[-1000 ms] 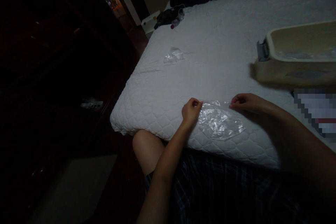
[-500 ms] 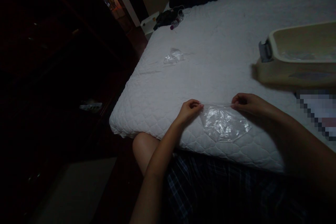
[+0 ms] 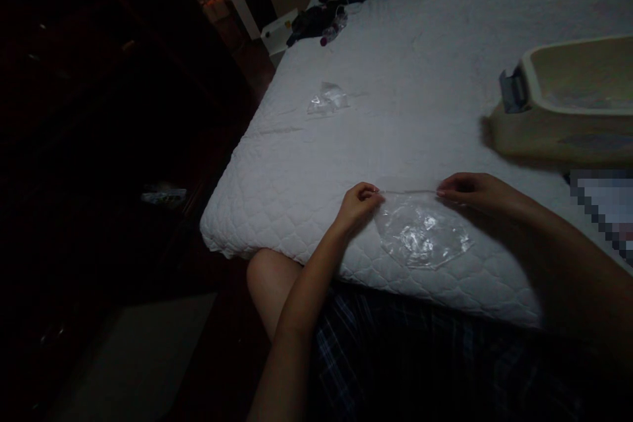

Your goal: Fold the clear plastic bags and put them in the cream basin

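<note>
A clear plastic bag (image 3: 421,237) lies flat on the near edge of a white quilted mattress (image 3: 395,112). My left hand (image 3: 359,204) pinches the bag's top edge at its left corner. My right hand (image 3: 469,190) pinches the same edge at its right corner, so the edge runs taut between both hands. A second crumpled clear bag (image 3: 327,99) lies farther back on the mattress, apart from both hands.
A beige plastic basin (image 3: 568,112) with a grey handle sits at the right on the mattress. Dark items and a small bottle (image 3: 330,31) lie at the far corner. Left of the bed the floor is dark. My knee (image 3: 270,277) is below the mattress corner.
Both hands keep their pinch on the bag's top edge. They have drawn slightly apart, and the edge is stretched straighter and lifted a little.
</note>
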{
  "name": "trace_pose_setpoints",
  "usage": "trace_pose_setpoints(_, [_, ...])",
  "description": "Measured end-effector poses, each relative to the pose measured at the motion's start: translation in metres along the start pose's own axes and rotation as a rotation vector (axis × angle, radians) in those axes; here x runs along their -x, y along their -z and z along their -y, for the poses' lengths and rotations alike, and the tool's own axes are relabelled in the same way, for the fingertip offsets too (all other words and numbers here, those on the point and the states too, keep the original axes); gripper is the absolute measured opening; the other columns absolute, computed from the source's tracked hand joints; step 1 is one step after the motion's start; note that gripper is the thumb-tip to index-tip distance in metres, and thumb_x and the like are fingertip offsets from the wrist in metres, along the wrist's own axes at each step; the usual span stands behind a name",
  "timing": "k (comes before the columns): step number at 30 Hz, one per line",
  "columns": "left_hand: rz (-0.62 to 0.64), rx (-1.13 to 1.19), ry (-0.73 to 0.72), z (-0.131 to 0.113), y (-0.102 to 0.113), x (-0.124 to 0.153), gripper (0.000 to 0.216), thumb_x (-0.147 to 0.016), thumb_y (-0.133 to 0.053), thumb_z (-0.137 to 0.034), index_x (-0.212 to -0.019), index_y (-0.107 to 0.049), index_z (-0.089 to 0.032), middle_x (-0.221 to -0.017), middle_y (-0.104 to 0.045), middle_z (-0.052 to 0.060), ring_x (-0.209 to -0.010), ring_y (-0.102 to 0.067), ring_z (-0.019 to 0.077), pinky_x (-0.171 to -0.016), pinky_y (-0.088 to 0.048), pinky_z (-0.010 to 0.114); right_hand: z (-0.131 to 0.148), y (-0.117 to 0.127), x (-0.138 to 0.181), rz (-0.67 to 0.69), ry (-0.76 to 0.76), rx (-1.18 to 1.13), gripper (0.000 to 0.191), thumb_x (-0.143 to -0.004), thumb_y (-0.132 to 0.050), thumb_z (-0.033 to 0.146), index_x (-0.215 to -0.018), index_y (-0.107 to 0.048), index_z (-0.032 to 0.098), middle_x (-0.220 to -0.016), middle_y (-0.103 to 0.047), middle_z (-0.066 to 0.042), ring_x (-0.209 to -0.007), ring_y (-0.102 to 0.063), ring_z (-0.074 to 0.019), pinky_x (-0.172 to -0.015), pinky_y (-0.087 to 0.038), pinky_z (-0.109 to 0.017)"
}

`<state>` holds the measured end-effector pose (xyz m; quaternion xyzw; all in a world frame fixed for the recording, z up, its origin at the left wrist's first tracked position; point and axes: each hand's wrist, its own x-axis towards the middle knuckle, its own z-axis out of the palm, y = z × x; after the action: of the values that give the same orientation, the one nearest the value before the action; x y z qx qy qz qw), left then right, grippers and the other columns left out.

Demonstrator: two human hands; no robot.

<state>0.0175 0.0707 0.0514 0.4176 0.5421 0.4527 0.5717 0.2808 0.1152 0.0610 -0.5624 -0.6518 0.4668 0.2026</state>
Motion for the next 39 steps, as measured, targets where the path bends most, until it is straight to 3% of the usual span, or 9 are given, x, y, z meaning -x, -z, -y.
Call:
trace_pose_setpoints(4, [0.015, 0.027, 0.037, -0.001, 0.002, -0.001, 0.024, -0.071, -0.070, -0.023, -0.093, -0.061, -0.017, -0.070, -0.063, 0.000, -0.060, -0.057, 0.0092, -0.060, -0.043, 0.023, -0.005, -0.006, 0.002, -0.022, 0.045, 0.000, 0.041, -0.062, -0.072, 0.054, -0.080, -0.064, 0.019, -0.072, -0.062, -0.006, -0.067, -0.055, -0.0178, -0.061, -0.042, -0.031])
trace_pose_setpoints(7, [0.035, 0.048, -0.036, 0.005, 0.003, -0.003, 0.031, -0.068, -0.073, -0.022, -0.096, -0.061, -0.017, -0.072, -0.062, -0.001, -0.064, -0.057, 0.0087, -0.064, -0.044, 0.023, -0.006, -0.009, 0.005, -0.037, 0.078, -0.008, 0.034, -0.067, -0.069, 0.049, -0.083, -0.064, 0.019, -0.077, -0.065, -0.007, -0.072, -0.059, -0.0193, -0.066, -0.043, -0.032])
trace_pose_setpoints(11, [0.026, -0.004, -0.141, 0.012, 0.004, -0.005, 0.019, -0.067, -0.072, -0.021, -0.084, -0.063, -0.016, -0.074, -0.062, 0.000, -0.067, -0.056, 0.0083, -0.065, -0.044, 0.022, -0.002, -0.009, 0.011, -0.072, 0.100, -0.018, 0.028, -0.068, -0.066, 0.045, -0.081, -0.065, 0.020, -0.081, -0.068, -0.008, -0.076, -0.061, -0.0221, -0.070, -0.046, -0.035])
trace_pose_setpoints(16, [0.016, -0.072, -0.084, 0.005, 0.004, -0.003, 0.004, -0.069, -0.063, -0.014, -0.073, -0.063, -0.016, -0.067, -0.061, -0.001, -0.060, -0.053, 0.0074, -0.059, -0.042, 0.020, -0.002, -0.008, 0.018, -0.108, 0.154, -0.019, 0.026, -0.070, -0.064, 0.045, -0.080, -0.067, 0.021, -0.084, -0.068, -0.009, -0.077, -0.062, -0.0227, -0.074, -0.048, -0.038])
trace_pose_setpoints(22, [0.001, -0.043, -0.058, 0.002, 0.003, 0.000, 0.011, -0.074, -0.061, -0.025, -0.071, -0.063, -0.015, -0.063, -0.060, 0.000, -0.056, -0.053, 0.0080, -0.055, -0.040, 0.021, -0.008, -0.010, 0.023, -0.116, 0.261, 0.062, 0.020, -0.077, -0.058, 0.035, -0.088, -0.069, 0.023, -0.096, -0.068, -0.008, -0.089, -0.063, -0.0231, -0.085, -0.048, -0.040])
trace_pose_setpoints(27, [-0.049, -0.174, -0.176, 0.013, 0.002, -0.002, 0.009, -0.068, -0.068, -0.020, -0.075, -0.064, -0.015, -0.066, -0.059, -0.002, -0.059, -0.050, 0.0071, -0.058, -0.039, 0.020, -0.006, -0.010, 0.022, -0.105, 0.344, 0.186, 0.025, -0.077, -0.051, 0.030, -0.090, -0.070, 0.025, -0.102, -0.068, -0.007, -0.094, -0.063, -0.0239, -0.087, -0.049, -0.041])
trace_pose_setpoints(32, [-0.075, -0.289, -0.241, 0.016, 0.003, 0.000, 0.010, -0.074, -0.064, -0.018, -0.082, -0.067, -0.015, -0.073, -0.062, 0.001, -0.063, -0.051, 0.0091, -0.062, -0.041, 0.022, -0.003, -0.009, 0.022, -0.108, 0.397, 0.297, 0.029, -0.079, -0.045, 0.032, -0.091, -0.071, 0.025, -0.106, -0.067, -0.010, -0.098, -0.063, -0.0272, -0.092, -0.047, -0.047])
trace_pose_setpoints(39, [-0.086, -0.638, -0.482, 0.012, 0.001, 0.012, 0.011, -0.082, -0.057, -0.015, -0.089, -0.066, -0.018, -0.097, -0.061, 0.006, -0.078, -0.056, 0.0133, -0.077, -0.046, 0.027, -0.002, -0.018, 0.024, -0.130, 0.436, 0.457, 0.033, -0.088, -0.048, 0.044, -0.098, -0.070, 0.021, -0.105, -0.064, -0.013, -0.098, -0.060, -0.0278, -0.090, -0.047, -0.045])
